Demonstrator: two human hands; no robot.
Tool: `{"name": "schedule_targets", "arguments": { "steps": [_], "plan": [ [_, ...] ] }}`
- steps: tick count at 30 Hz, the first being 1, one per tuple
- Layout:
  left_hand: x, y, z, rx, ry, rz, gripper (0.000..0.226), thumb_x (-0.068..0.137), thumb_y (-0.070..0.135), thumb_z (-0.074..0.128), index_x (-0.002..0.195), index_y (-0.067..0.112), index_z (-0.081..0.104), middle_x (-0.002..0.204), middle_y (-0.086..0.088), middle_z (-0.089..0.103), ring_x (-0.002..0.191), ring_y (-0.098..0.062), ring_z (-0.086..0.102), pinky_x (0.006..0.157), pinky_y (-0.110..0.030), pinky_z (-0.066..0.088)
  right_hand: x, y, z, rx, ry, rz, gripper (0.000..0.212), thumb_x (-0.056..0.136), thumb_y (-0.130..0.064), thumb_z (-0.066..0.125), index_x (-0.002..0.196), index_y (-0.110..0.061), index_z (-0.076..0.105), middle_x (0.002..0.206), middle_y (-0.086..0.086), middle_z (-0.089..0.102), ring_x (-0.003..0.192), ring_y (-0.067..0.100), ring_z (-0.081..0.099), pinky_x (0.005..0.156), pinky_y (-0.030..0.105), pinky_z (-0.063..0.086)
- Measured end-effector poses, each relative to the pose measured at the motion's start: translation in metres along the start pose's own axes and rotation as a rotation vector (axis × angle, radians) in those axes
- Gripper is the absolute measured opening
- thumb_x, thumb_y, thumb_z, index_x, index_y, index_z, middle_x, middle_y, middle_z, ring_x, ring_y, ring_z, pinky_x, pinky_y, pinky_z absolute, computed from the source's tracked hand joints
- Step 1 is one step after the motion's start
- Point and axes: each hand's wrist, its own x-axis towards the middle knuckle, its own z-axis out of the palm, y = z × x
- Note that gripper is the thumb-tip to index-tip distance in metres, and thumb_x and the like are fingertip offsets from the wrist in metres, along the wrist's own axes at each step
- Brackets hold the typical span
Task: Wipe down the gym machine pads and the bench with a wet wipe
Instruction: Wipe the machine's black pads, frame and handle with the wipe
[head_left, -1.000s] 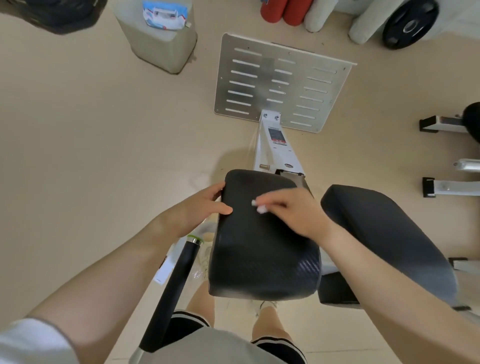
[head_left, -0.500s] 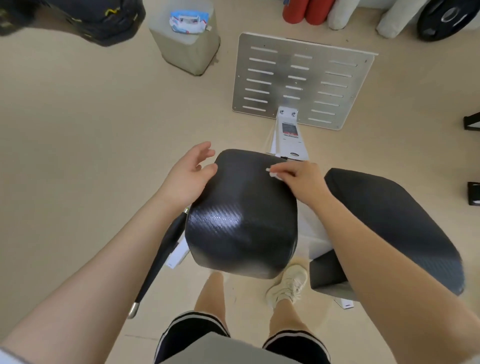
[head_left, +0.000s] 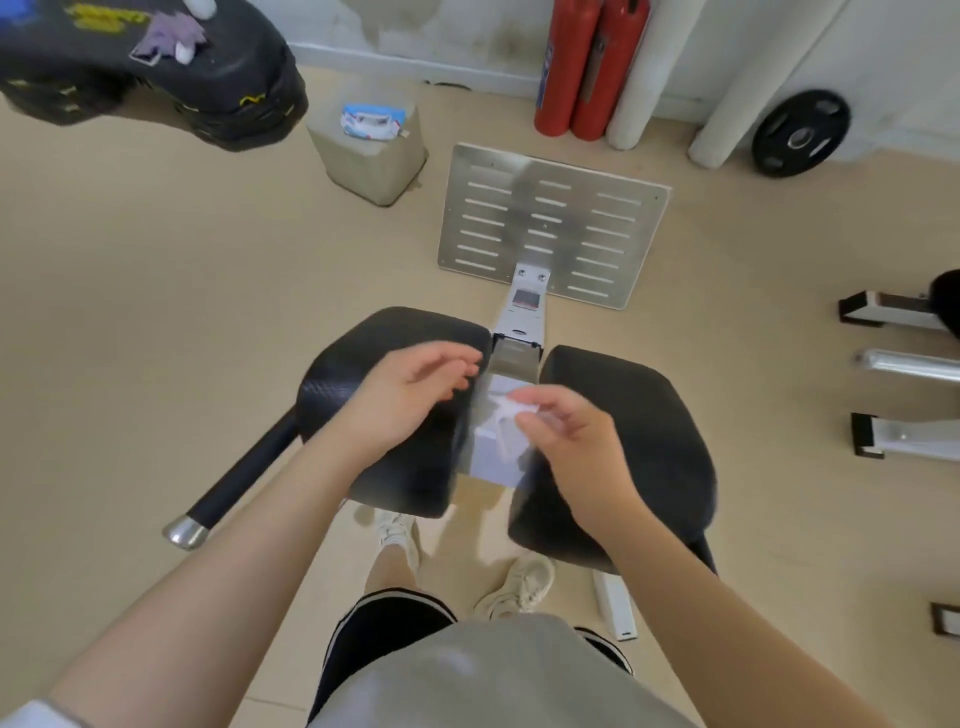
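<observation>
Floor (head_left: 130, 312): beige, bare and wide from 8 to 10 o'clock; the right edge is crowded by white frame feet (head_left: 883, 312) at 3 o'clock.

Wall (head_left: 441, 31) along 12 o'clock, paint stained. Leaning on it: two red rolls (head_left: 582, 67), two pale rolls (head_left: 675, 73), one black weight plate (head_left: 800, 132) at 1 o'clock. Black mat stack (head_left: 156, 67) at 11 o'clock; yellow marks on it, not legible.

Machine, centre. Steel footplate (head_left: 550, 223) with three columns of slots lies flat on the floor at 12 o'clock. A white post (head_left: 522, 322) runs from its near edge toward the pads; red-and-dark label on the post, text too small to read.

Right pad (head_left: 649, 415): black, textured, to the right of the post. Left pad (head_left: 363, 364): black, same texture, to the left of it. Narrow gap between the pads, grey metal showing in it. Black handle (head_left: 244, 473) with chrome cap juts from under the left pad toward 8 o'clock.

Grey block (head_left: 374, 156) at 11 o'clock, just left of the footplate. On top of it: a wipes packet (head_left: 371, 122), blue, white and red; print not legible.

Left hand (head_left: 410, 395): over the inner edge of the left pad, fingers loosely curled and apart, holding nothing.

Right hand (head_left: 566, 441): over the gap, thumb and fingertips pinching the wipe (head_left: 501, 415). Wipe white, crumpled, blurred; above the gap, contact with either pad cannot be told.

Two pale shoes (head_left: 514, 582) on the floor below the pads, 6 o'clock.
</observation>
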Motion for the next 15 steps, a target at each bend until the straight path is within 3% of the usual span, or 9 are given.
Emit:
{"name": "schedule_targets", "arguments": {
  "steps": [5,10,13,15],
  "plan": [
    [-0.021,0.025,0.071,-0.006,-0.295,-0.045,0.025,0.089,0.023,0.058,0.112,0.02,0.063,0.106,0.004,0.067,0.098,-0.011,0.064,0.087,-0.026,0.053,-0.02,-0.001,-0.055,0.143,0.111,-0.067,0.023,0.084,-0.001,0.061,0.09,-0.023,0.061,0.085,-0.006,0.065,0.074,0.0,0.063,0.071,0.014,0.052],
    [-0.022,0.038,0.107,-0.053,-0.214,-0.065,0.015,0.085,0.015,0.063,0.1,0.012,0.063,0.093,-0.001,0.066,0.089,-0.015,0.064,0.079,-0.021,0.054,-0.029,0.009,-0.075,0.01,0.148,-0.13,0.023,0.082,-0.005,0.065,0.088,-0.026,0.057,0.076,-0.007,0.062,0.066,0.001,0.06,0.065,0.012,0.051],
    [-0.017,0.041,0.107,-0.02,-0.217,-0.049,0.008,0.088,0.015,0.06,0.095,0.012,0.062,0.089,0.003,0.066,0.08,-0.007,0.063,0.07,-0.015,0.053,-0.027,0.008,-0.085,0.046,0.07,-0.162,0.026,0.083,-0.002,0.063,0.094,-0.025,0.059,0.068,-0.001,0.058,0.056,0.002,0.056,0.06,0.013,0.049],
    [-0.011,0.042,0.101,-0.004,-0.178,-0.043,0.005,0.089,0.016,0.058,0.091,0.016,0.062,0.086,0.005,0.065,0.077,-0.005,0.062,0.067,-0.012,0.052,-0.021,0.008,-0.094,-0.073,0.035,-0.175,0.022,0.084,-0.005,0.063,0.096,-0.024,0.062,0.068,-0.004,0.059,0.057,0.001,0.055,0.06,0.01,0.047]
  ]
}}
